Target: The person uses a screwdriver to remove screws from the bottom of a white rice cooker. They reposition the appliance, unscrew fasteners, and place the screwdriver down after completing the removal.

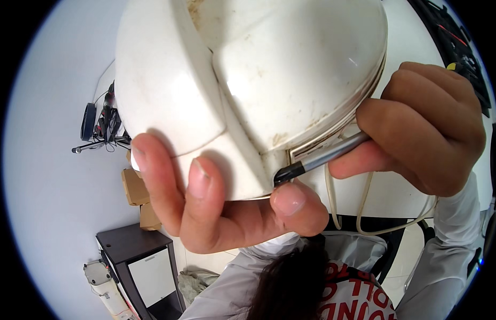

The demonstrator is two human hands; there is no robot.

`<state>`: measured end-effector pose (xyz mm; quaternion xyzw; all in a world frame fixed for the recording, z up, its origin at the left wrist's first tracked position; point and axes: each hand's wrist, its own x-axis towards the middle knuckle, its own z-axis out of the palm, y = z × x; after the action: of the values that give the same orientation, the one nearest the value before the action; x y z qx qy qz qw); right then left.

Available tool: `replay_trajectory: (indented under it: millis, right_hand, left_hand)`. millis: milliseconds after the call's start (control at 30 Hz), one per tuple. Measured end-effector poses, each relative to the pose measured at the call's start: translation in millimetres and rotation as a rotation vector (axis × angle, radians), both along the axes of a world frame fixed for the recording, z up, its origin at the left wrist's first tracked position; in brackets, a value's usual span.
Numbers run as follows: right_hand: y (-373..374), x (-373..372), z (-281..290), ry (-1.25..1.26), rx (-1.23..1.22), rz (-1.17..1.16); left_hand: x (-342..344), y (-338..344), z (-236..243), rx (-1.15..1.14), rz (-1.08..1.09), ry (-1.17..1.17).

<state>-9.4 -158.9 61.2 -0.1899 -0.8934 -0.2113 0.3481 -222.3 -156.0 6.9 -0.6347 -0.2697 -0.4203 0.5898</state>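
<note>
A large rounded white plastic appliance (pixel 301 69), stained brown along its seams, fills the upper middle. Its exact kind is not clear. My left hand (pixel 221 218) grips the lower corner of the casing, two fingertips on the front panel and another digit beside the lower right edge. Pinched in my right hand (pixel 424 128) is a slim grey rod-shaped tool with a black tip (pixel 325 157). That tip touches the casing's edge near the seam, close to my left hand. The underside of the appliance is mostly hidden.
A cream cord (pixel 365 213) loops below the appliance over the white table (pixel 413 37). At the upper right lies a black tool case (pixel 456 42). Cardboard boxes (pixel 133 186), a dark cabinet (pixel 133 240) and a stand with cables (pixel 106 122) are on the left.
</note>
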Motion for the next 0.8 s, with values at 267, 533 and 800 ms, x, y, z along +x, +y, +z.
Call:
replay_trajectory:
  millis: [267, 533, 800]
  right_hand:
    - [5, 0, 2, -0.038, 0.006, 0.038]
    - [11, -3, -6, 0.044, 0.046, 0.087]
    - [-11, -13, 1, -0.037, -0.150, 0.114]
  left_hand:
    - [-3, 3, 3, -0.002, -0.019, 0.024]
    - [0, 1, 2, 0.007, -0.040, -0.060]
    - [58, 11, -3, -0.030, -0.683, -0.791]
